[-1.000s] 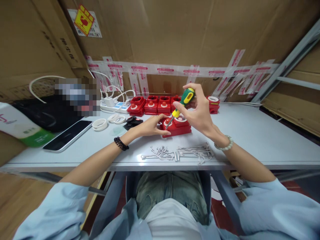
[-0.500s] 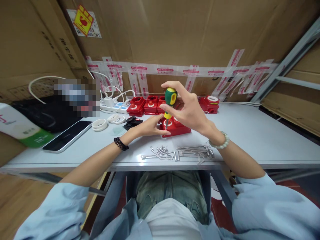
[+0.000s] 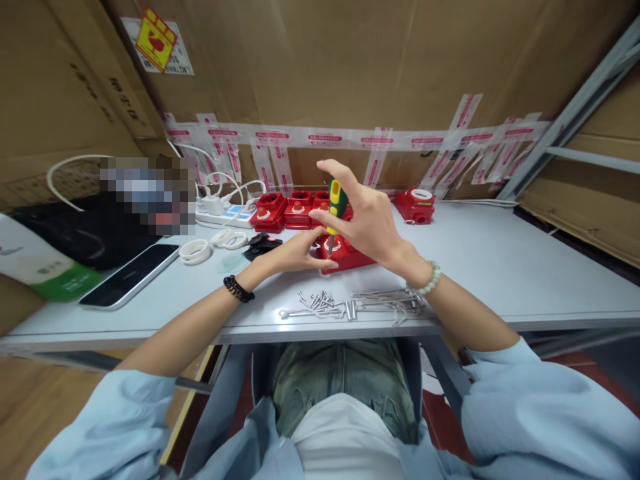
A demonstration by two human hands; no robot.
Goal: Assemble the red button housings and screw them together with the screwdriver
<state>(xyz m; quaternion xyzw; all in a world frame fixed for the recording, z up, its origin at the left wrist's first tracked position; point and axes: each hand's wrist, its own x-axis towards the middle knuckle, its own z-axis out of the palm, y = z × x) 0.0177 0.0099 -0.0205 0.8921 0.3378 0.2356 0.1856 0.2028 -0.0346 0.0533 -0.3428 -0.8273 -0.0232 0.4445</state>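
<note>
My right hand [image 3: 367,223] grips a green and yellow screwdriver [image 3: 335,200] held upright, its tip down on a red plastic housing [image 3: 345,257] on the white table [image 3: 500,267]. My left hand [image 3: 295,252] rests flat against the housing's left side, steadying it. A pile of small screws and thin metal rods [image 3: 355,303] lies near the table's front edge, just in front of the housing.
A row of red housings [image 3: 287,210] stands behind, one more red housing [image 3: 415,203] to the right. White rings [image 3: 196,250], black parts [image 3: 260,243], a phone [image 3: 131,275], a power strip [image 3: 225,213] and a black bag [image 3: 85,233] lie at left. Cardboard boxes form the back wall.
My right hand has swung the screwdriver from tilted right to upright over the housing's left part. The left hand has stayed in place.
</note>
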